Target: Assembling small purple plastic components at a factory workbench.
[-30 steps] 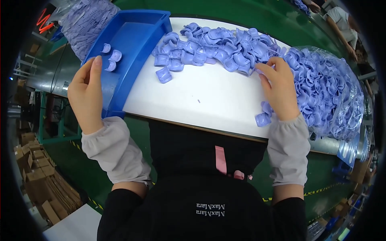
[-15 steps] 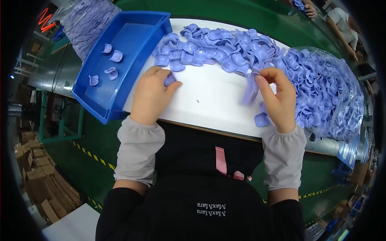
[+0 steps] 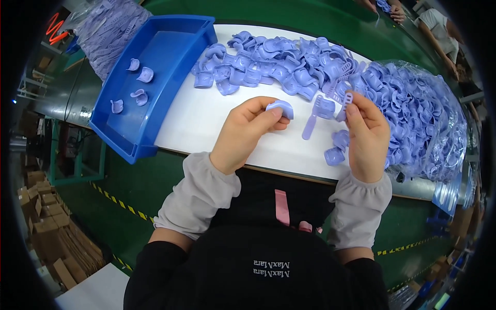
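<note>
My left hand pinches a curved lilac plastic piece between thumb and fingers above the white work surface. To its right, my right hand is closed on a lilac slotted strip, held upright by its lower part. Between the hands lies another slotted strip, its narrow end toward me, beside a loose cupped piece. Close to my right wrist are two more cupped pieces, one of them at the near edge. A long heap of cupped pieces spreads behind both hands.
A blue tray with several cupped pieces stands at the left. Behind it is a clear bag of slotted strips. At the right, a clear bag overflows with cupped pieces. Another person's hands show at the far right.
My left hand has moved right, away from the tray, with the curved piece. My right hand has shifted slightly right and toward me; one slotted strip now lies on the white surface.
</note>
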### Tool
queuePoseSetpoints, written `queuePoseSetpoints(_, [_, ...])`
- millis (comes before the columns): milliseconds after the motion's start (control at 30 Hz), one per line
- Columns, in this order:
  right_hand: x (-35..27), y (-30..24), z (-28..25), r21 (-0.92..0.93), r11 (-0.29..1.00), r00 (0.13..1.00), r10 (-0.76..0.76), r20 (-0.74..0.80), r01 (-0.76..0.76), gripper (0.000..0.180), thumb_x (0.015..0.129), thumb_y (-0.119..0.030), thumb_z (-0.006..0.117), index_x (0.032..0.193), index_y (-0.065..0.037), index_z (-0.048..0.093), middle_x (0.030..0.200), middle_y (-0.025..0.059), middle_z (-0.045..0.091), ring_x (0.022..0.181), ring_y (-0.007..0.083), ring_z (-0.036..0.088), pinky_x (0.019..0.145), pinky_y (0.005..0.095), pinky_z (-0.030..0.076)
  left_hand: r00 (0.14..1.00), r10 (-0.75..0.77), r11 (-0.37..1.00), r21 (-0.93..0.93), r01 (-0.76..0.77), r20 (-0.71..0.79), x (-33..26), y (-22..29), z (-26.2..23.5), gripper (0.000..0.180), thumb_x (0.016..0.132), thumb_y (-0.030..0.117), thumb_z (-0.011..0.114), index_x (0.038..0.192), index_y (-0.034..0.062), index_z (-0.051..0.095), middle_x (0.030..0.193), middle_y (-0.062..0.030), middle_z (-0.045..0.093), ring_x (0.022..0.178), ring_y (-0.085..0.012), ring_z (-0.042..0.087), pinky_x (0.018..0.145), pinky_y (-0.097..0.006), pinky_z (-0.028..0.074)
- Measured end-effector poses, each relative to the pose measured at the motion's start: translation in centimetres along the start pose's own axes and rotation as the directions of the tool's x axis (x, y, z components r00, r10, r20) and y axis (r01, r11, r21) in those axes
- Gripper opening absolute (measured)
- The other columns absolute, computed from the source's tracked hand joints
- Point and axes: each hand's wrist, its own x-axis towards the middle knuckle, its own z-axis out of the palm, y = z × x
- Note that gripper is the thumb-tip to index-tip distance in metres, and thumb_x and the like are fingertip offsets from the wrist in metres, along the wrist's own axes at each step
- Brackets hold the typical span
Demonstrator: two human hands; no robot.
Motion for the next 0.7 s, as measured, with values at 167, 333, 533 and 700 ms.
queuePoseSetpoints(167, [-1.3,0.5,1.1,0.388,0.886,0.955,0.165,0.247,-0.253,0.016,0.093,-0.014,0.051,0.097,0.001,0.053,0.083,0.0078,0.057,0.079,0.019,0.055,0.082,0.0344,0.044,0.977,0.2,0.943,0.285,-0.173,-0.068,-0.2,-1.6,0.7,0.022,0.091,0.011,0.057,0.107,-0.0028,0.058,0.098,-0.0073,0.059,0.086,-0.0104,0.056,0.078,-0.026,0.046])
queuePoseSetpoints(333, [-1.8,1.1,3.4,0.47,0.776,0.893,0.26,0.367,-0.42,0.015,0.094,-0.017,0.048,0.099,-0.003,0.047,0.078,0.0105,0.055,0.076,0.0216,0.055,0.078,0.0389,0.045,0.934,0.342,0.91,0.285,-0.302,-0.104,0.1,-2.6,1.0,0.024,0.087,0.007,0.062,0.108,-0.0014,0.055,0.093,-0.0052,0.056,0.086,-0.0068,0.054,0.073,-0.022,0.046])
queuePoseSetpoints(533, [-2.2,2.8,4.2,0.343,0.865,0.921,0.283,0.268,-0.366,0.018,0.09,-0.008,0.057,0.106,-0.002,0.052,0.075,0.0088,0.061,0.059,0.0143,0.056,0.054,0.0259,0.047,0.997,0.062,0.981,0.188,-0.051,-0.053,-0.4,-1.2,0.6,0.023,0.088,0.003,0.06,0.108,-0.0027,0.053,0.091,-0.008,0.059,0.081,-0.0082,0.059,0.067,-0.019,0.049])
queuePoseSetpoints(700, [-3.0,3.2,5.0,-0.264,0.96,0.982,-0.047,0.182,0.095,0.019,0.084,-0.006,0.064,0.102,0.001,0.062,0.079,0.01,0.062,0.063,0.0159,0.058,0.054,0.0254,0.046,0.976,0.217,0.974,0.079,-0.214,-0.028,-0.4,-2.1,0.8,0.025,0.089,-0.003,0.054,0.114,-0.0055,0.051,0.098,-0.0117,0.063,0.085,-0.013,0.063,0.072,-0.024,0.053])
